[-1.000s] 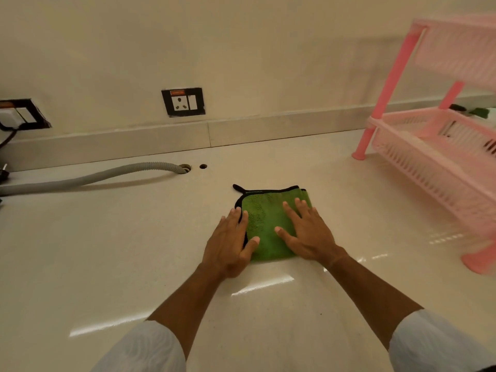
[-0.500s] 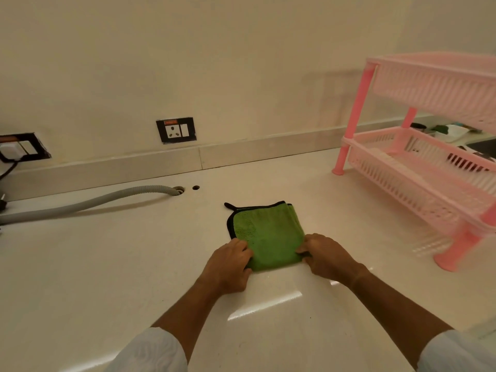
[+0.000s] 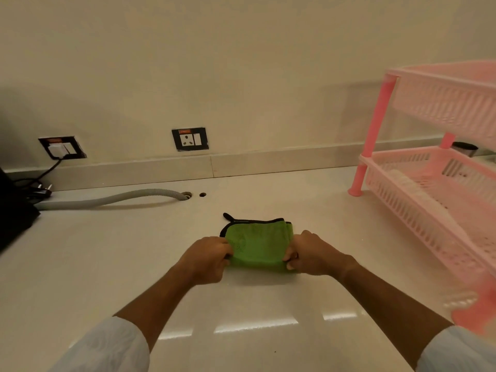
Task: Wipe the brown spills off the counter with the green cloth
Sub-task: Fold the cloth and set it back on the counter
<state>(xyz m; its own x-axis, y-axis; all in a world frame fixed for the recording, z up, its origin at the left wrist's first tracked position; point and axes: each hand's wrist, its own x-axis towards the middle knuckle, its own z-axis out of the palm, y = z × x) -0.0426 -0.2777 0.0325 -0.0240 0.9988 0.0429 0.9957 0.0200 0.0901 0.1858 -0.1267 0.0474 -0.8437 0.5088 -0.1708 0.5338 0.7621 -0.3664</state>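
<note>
Your left hand (image 3: 205, 260) and right hand (image 3: 312, 253), flat a second ago, now each pinch the folded green cloth (image 3: 257, 244), just in front of the worktop (image 3: 107, 264) hose hole (image 3: 188, 195). No brown spills show; wiping looks finished.

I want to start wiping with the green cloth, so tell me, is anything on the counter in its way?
Nothing visible blocks it. The left hand and right hand already grip the cloth at its near corners. The counter around it is bare; the hose lies back left, the pink rack off right. No brown spills show here.
</note>
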